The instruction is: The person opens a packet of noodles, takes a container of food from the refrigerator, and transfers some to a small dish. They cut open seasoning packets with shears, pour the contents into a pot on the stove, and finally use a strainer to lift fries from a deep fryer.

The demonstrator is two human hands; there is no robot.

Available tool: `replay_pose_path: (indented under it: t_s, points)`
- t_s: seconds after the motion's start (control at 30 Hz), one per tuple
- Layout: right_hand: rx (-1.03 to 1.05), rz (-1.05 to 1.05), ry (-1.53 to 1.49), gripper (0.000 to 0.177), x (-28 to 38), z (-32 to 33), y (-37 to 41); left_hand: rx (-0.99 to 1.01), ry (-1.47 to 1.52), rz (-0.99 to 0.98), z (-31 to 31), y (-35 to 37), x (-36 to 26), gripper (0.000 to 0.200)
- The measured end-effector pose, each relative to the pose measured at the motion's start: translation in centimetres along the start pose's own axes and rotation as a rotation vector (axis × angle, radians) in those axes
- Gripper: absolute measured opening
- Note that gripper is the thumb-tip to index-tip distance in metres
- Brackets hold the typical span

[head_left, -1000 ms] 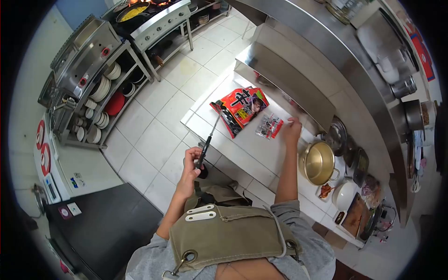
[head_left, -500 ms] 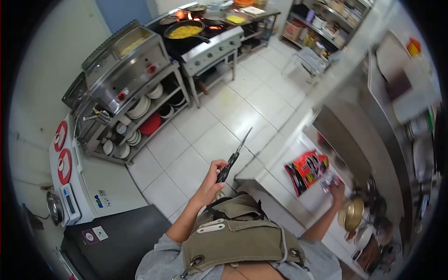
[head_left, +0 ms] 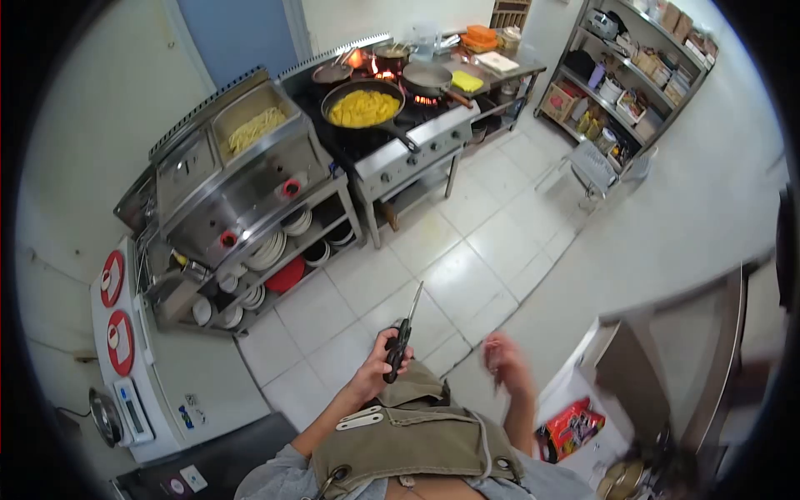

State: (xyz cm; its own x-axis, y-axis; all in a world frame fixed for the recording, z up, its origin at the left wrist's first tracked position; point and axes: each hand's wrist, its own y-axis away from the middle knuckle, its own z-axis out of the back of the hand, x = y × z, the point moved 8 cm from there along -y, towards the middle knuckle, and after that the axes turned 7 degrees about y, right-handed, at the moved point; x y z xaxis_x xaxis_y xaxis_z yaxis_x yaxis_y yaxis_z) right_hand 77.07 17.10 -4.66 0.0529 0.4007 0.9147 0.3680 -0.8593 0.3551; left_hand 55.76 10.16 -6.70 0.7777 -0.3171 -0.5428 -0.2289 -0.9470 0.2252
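My left hand (head_left: 382, 367) is closed around the black handles of a pair of scissors (head_left: 402, 342), whose thin metal blades point up and away from me. To the right, my right hand (head_left: 507, 365) is raised in front of my apron (head_left: 408, 446) and smeared by motion. Its fingers look curled, and something small and pale shows below them, too blurred to name. Beyond that hand, a red and black printed food packet (head_left: 575, 427) lies on the white counter (head_left: 554, 400) at lower right.
Across the tiled floor (head_left: 442, 275), a pan of yellow food (head_left: 364, 108) sits on the lit stove (head_left: 417, 154). A noodle-filled steel basin (head_left: 254, 125) stands left of it. A shelving unit (head_left: 633, 71) and a folding chair (head_left: 593, 167) are at upper right.
My right hand has moved left, from a shiny small packet beside the red packet to in front of my body. The scissors are slightly lower. My view has shifted toward the stove.
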Motion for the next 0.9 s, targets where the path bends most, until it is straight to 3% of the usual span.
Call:
replay_pose_path:
  t_s: [0.03, 0.07, 0.13, 0.2, 0.27, 0.3, 0.4, 0.43, 0.47, 0.53, 0.6, 0.67, 0.73, 0.77, 0.9]
  points:
    - [0.039, -0.142, -0.239, 0.024, -2.0, -2.6, -3.1, 0.068, -0.034, -0.001, 0.2, -2.3, -1.7, 0.073]
    - [0.336, -0.142, -0.474, 0.035, -1.5, -5.7, -5.5, 0.068, -0.033, 0.001, -0.2, -4.5, -3.4, 0.073]
    - [0.356, -0.234, -0.292, 0.047, -1.2, -8.8, -9.6, 0.161, -0.382, -0.126, -2.3, -8.9, -7.5, 0.073]
    - [0.183, -0.319, -0.199, 0.039, 2.0, -9.9, -12.3, 0.186, -0.386, -0.154, -4.2, -13.1, -10.1, 0.072]
    - [0.141, -0.199, -0.220, 0.033, 4.4, -9.5, -15.5, 0.260, -0.889, -0.187, -5.6, -16.9, -11.3, 0.071]
    - [0.117, -0.076, -0.225, 0.028, 5.9, -8.7, -16.8, 0.276, -0.891, -0.115, -6.2, -18.8, -11.4, 0.074]
    - [0.092, -0.046, -0.182, 0.027, 7.3, -3.9, -20.5, 0.427, -0.836, -0.166, -9.5, -24.4, -12.0, 0.074]
    - [0.028, 0.012, -0.156, 0.028, 8.3, -2.3, -21.8, 0.441, -0.850, -0.053, -9.6, -26.4, -11.1, 0.074]
    - [-0.021, 0.038, -0.190, 0.027, 9.5, -0.7, -22.7, 0.504, -0.883, -0.144, -10.1, -28.6, -10.5, 0.070]
    - [-0.163, 0.020, -0.227, 0.027, 10.3, 3.2, -25.6, 0.453, -0.618, -0.291, -8.6, -35.9, -8.8, 0.057]
    - [-0.377, 0.112, -0.135, 0.030, 11.9, 7.5, -28.5, 0.260, 0.122, -0.046, -5.8, -43.9, -7.5, 0.044]
    - [-0.470, 0.115, -0.139, 0.030, 13.8, 10.8, -31.4, -0.027, 0.108, 0.099, 2.7, -55.1, -2.7, 0.044]
    - [-0.578, 0.113, -0.060, 0.027, 15.1, 14.1, -34.6, -0.499, 0.394, 0.070, 14.2, -64.3, 1.6, 0.049]
    - [-0.569, 0.110, -0.083, 0.027, 15.8, 15.2, -36.2, -0.622, 0.434, 0.023, 18.3, -67.5, 2.1, 0.053]
    - [-0.551, 0.005, -0.143, 0.027, 20.4, 18.8, -42.5, -1.022, 0.536, -0.139, 26.3, -73.7, -0.6, 0.057]
